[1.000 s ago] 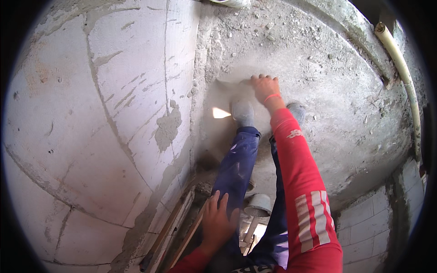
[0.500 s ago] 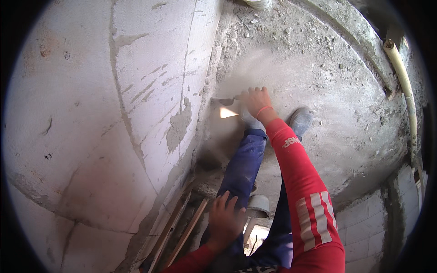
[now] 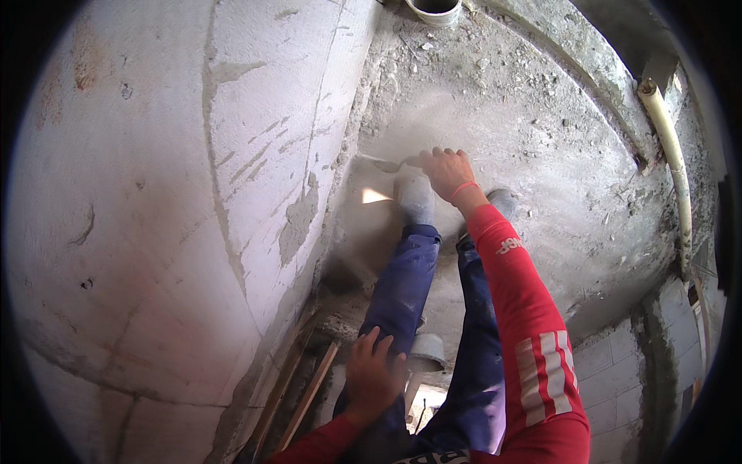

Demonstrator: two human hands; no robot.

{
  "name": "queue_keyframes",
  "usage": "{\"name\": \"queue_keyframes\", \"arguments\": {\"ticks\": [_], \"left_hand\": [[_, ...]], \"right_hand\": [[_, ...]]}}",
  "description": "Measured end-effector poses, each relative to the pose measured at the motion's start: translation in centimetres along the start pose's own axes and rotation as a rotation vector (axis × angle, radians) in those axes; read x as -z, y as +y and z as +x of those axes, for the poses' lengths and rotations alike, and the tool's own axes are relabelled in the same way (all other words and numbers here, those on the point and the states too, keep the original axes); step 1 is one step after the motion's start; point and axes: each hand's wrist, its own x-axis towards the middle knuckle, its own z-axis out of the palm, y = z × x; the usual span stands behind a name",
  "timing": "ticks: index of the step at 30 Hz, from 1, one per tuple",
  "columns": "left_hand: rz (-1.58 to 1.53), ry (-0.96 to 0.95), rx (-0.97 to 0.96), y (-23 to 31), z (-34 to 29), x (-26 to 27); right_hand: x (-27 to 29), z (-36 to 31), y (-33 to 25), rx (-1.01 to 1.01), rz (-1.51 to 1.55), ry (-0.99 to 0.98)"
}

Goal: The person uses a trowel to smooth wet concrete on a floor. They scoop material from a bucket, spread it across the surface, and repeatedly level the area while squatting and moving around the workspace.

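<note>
Hard to make out what the tool actually is: a small flat grey blade, looks like a trowel (image 3: 386,164), pokes out to the left of the right hand (image 3: 447,172), and its handle is buried under the fingers. The blade is the same colour as the floor, so its outline is mushy. The right hand is closed around that handle, knuckles up, arm in a red sleeve (image 3: 516,309) stretched out low toward the dusty concrete floor (image 3: 541,139). A thin pink band sits on that wrist.

The left hand (image 3: 374,377) is way back from the trowel, lying flat with fingers spread on the thigh of the blue trousers (image 3: 402,286), gripping nothing. Both legs run forward between the 2 hands, ending in 2 grey shoes (image 3: 416,199); the right one is mostly hidden behind the right wrist.

The blade rests on the floor right at the foot of the block wall (image 3: 193,193), where patchy mortar runs down the joints. A bright spot of sun (image 3: 375,196) sits just below the blade. Under the knee there's a grey pipe end (image 3: 427,353), part covered by the leg, and a couple of wooden strips (image 3: 309,394) along the wall base. Another pipe mouth (image 3: 434,9) is cut off at the top edge, and a yellowish pipe (image 3: 671,147) runs along the far right.
</note>
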Motion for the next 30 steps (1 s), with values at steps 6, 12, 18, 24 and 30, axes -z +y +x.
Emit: {"name": "queue_keyframes", "arguments": {"ticks": [6, 12, 18, 24, 30], "left_hand": [[0.022, -0.017, -0.015, -0.6, 0.6, -0.1], [0.003, -0.02, 0.01, -0.3, 0.6, 0.3], [-0.036, -0.054, -0.004, -0.7, 1.3, 0.8], [0.012, -0.045, 0.015, -0.2, 1.0, 0.7], [-0.021, -0.064, 0.025, 0.2, 2.1, 1.9]], "right_hand": [[-1.8, 1.4, 4.2, -0.204, 0.27, 0.092], [-2.6, -3.0, 1.2, -0.151, 0.234, 0.044], [-3.3, 2.7, 5.0, -0.094, 0.26, 0.189], [-2.2, -1.5, 6.7, -0.27, 0.463, 0.333], [-0.5, 1.1, 3.5, -0.127, 0.18, 0.154]]}}
